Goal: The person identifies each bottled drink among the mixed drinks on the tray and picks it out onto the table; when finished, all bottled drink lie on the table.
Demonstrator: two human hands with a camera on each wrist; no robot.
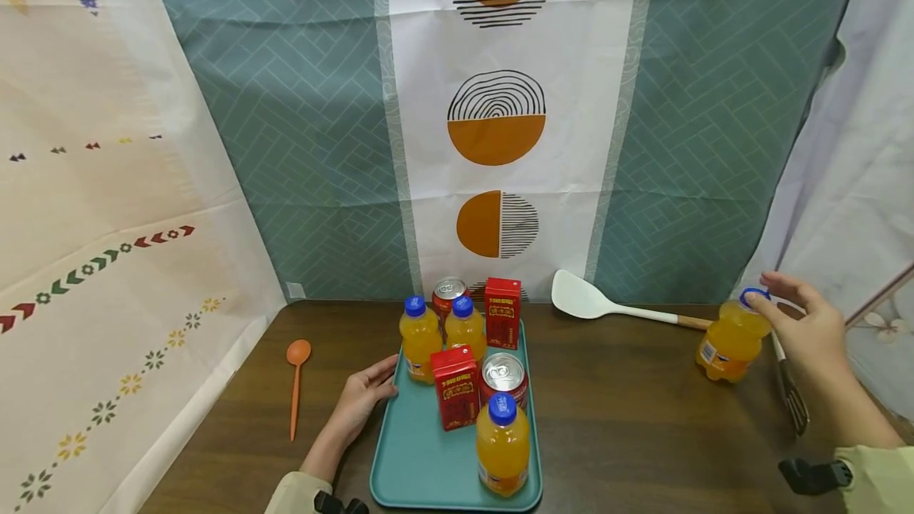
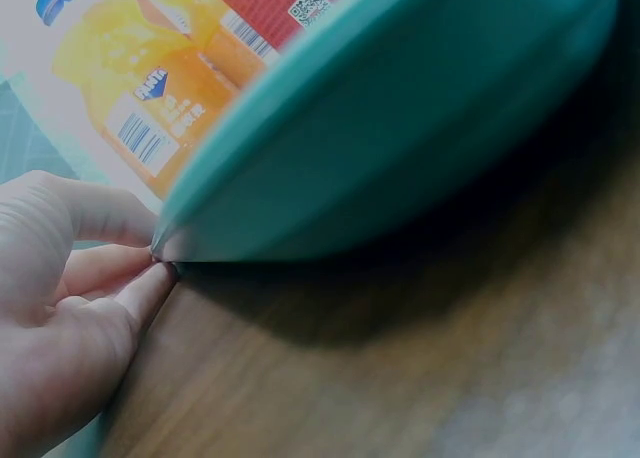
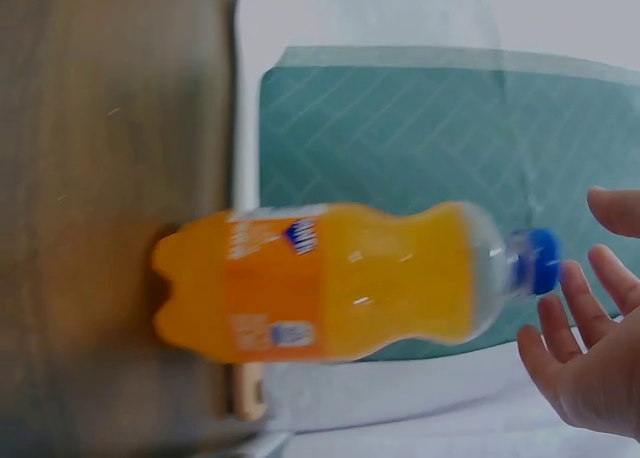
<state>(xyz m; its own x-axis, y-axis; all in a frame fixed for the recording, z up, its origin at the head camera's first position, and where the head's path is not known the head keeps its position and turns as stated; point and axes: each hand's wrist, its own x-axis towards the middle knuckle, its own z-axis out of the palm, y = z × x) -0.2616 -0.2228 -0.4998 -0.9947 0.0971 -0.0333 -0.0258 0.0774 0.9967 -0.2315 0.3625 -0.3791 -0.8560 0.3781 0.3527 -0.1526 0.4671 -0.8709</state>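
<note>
My left hand (image 1: 362, 397) is at the left edge of a teal tray (image 1: 410, 470), its thumb and fingers pinching the rim in the left wrist view. On the tray stand three orange soda bottles (image 1: 503, 439) with blue caps, two red drink cans (image 1: 504, 372) and two red drink cartons (image 1: 457, 389). At the far right my right hand (image 1: 810, 331) is around the blue cap of another orange soda bottle (image 1: 730, 343), which stands upright on the table. In the right wrist view the fingers (image 3: 590, 313) are spread beside the cap, with the thumb apart from it.
An orange spoon (image 1: 294, 387) lies on the wooden table (image 1: 628, 427) left of the tray. Along the back edge lies a white spatula (image 1: 581, 297) with a wooden handle end. A slotted turner (image 1: 791, 399) lies beneath the right forearm. Patterned cloths hang behind and at both sides.
</note>
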